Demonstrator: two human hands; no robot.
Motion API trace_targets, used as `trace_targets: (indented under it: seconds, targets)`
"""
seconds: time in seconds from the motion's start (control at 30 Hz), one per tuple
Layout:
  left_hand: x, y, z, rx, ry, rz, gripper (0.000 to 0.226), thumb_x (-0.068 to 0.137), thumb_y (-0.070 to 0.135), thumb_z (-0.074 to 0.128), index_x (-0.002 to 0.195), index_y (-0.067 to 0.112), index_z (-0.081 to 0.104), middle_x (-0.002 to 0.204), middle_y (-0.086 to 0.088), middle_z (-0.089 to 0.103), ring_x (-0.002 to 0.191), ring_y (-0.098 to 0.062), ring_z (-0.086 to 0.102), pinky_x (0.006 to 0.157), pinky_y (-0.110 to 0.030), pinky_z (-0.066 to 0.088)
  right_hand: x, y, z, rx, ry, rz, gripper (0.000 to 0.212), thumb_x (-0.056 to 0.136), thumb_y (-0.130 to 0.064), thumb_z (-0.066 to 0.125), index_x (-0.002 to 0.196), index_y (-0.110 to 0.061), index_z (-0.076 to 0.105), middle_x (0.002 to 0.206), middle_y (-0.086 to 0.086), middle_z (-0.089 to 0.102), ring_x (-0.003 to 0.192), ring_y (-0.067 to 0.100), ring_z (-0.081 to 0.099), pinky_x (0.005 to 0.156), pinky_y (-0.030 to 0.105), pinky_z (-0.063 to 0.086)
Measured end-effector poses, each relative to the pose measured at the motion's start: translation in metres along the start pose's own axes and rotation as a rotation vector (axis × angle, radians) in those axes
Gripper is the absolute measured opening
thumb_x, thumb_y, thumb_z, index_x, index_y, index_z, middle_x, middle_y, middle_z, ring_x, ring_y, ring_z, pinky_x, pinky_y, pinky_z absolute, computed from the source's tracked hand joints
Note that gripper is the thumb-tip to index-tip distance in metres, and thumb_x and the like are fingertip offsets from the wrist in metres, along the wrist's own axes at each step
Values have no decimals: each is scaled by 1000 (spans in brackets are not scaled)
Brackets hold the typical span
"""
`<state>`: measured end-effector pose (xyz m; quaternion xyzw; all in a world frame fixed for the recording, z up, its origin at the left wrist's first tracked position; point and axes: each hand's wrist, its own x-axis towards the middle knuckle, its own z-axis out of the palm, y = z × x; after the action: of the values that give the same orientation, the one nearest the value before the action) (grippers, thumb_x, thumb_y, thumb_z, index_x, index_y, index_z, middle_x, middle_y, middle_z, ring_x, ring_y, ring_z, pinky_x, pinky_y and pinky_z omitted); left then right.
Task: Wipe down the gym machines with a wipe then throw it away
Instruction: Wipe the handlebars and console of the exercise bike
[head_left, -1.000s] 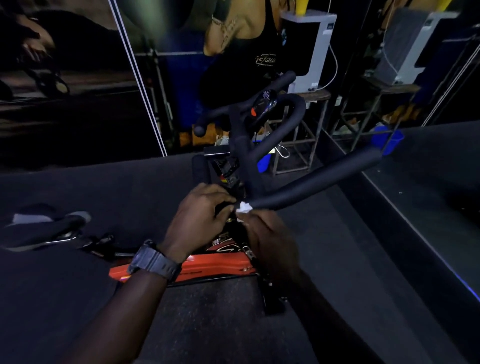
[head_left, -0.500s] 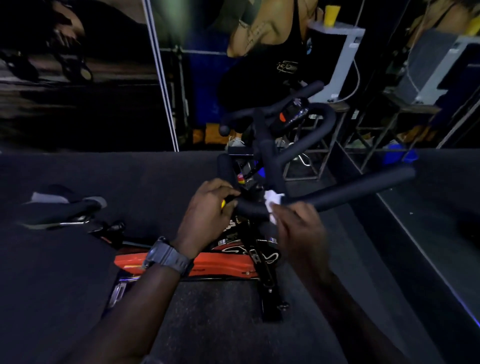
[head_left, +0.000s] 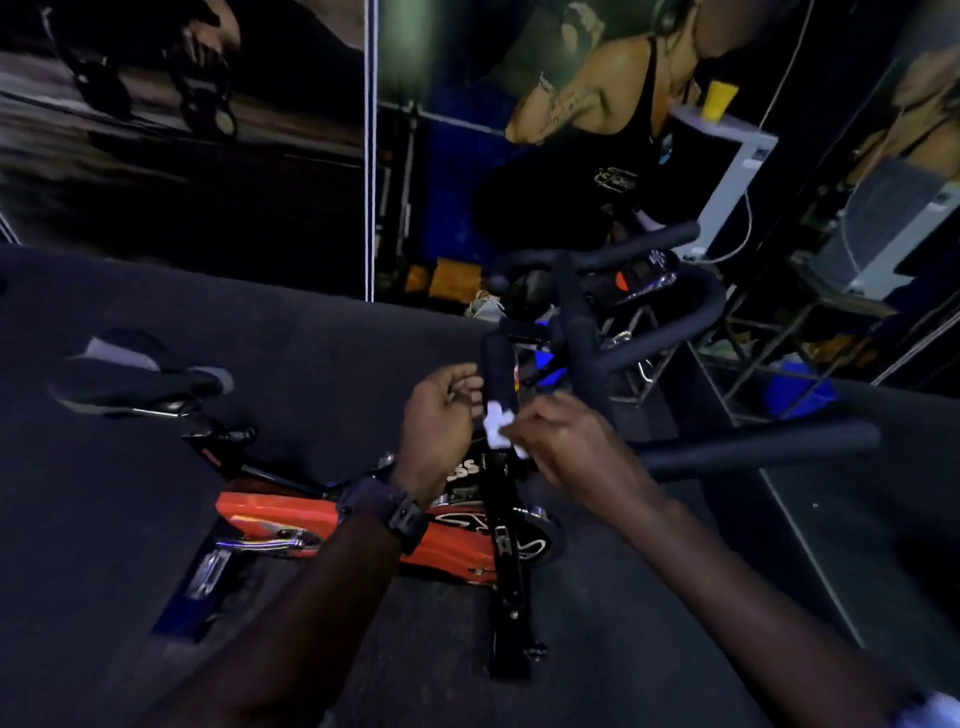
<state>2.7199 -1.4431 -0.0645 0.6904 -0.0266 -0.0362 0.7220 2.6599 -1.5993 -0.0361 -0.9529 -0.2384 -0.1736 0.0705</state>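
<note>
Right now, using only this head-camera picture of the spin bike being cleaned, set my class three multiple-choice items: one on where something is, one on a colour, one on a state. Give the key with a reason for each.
1. Where is the white wipe?
A. On the saddle
B. Against the near handlebar grip, between the two hands
C. On the floor

2. What colour is the bike frame below the left wrist?
A. Orange-red
B. Green
C. White

3. What is the right hand doing?
A. Hanging idle and empty
B. Lying flat on the floor
C. Pinching the wipe

Key:
1 B, the wipe sits at the lower end of the grip, with the left hand beside it.
2 A, the panel shows bright orange-red.
3 C, its fingertips close on the white wipe.
</note>
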Motion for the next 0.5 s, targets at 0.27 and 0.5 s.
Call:
trace_targets:
  seconds: [0.27,0.5]
  targets:
    - [11,1,5,-133,98,-57,22,100,6,45,114,14,59,101,-3,67,79,-12,67,60,-22,56,131,26,14,-226,-285,180,22,86,-16,52,87,-21,73,91,7,62,92,30,57,75,37,47]
    - [22,-2,0,69,43,-18,31,93,4,51,121,6,66,119,-11,69,104,-24,65,83,-33,58,52,-13,-3,28,-213,7,11,75,-6,62,75,-15,69,79,6,64,79,20,57,65,27,38]
